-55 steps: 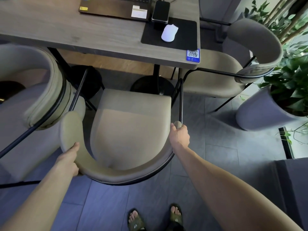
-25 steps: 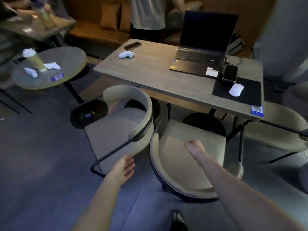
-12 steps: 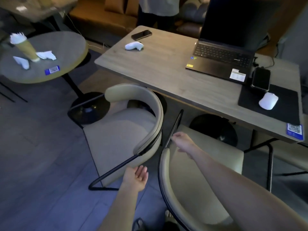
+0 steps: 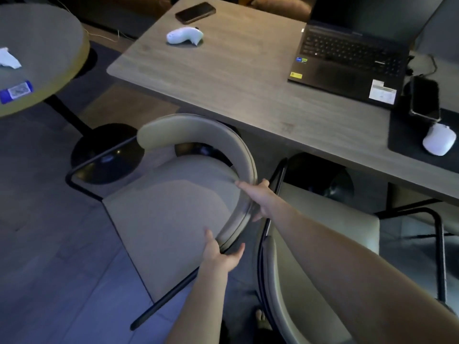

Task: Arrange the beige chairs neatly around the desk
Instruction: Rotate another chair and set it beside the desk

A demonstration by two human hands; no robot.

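Both hands on the curved backrest of the left beige chair (image 4: 173, 209). Left hand (image 4: 221, 256) clamps the near end of the backrest, thumb on the seat side, fingers spread on the outer side. Right hand (image 4: 258, 197) wraps the backrest further up its curve, fingers over the inner face; the underside of that grip is hidden.

That chair sits at the desk's (image 4: 236, 78) near left corner, turned so its back faces the desk and the seat opens toward the floor at left. Its black frame (image 4: 82, 175) runs along the far-left side and under the near edge.

Second beige chair (image 4: 323, 227) just to the right, seat partly under the desk's near edge, backrest nearest the camera and cut off by the bottom of the frame; the right forearm covers much of it.

On the desk: dark phone (image 4: 195, 12) and white controller (image 4: 185, 36) at the far left, open laptop (image 4: 352, 55) to the right with its screen cut off at the top. Black mat (image 4: 407, 137) at the right edge carries a white mouse (image 4: 438, 141) and a second phone (image 4: 423, 99).

Round table (image 4: 42, 60) at far left, mostly cropped; white crumpled paper (image 4: 8, 59) and a blue-edged card (image 4: 16, 91) on it. Card print too blurred to read.

Toes (image 4: 259, 316) barely visible at the bottom, between the chairs.
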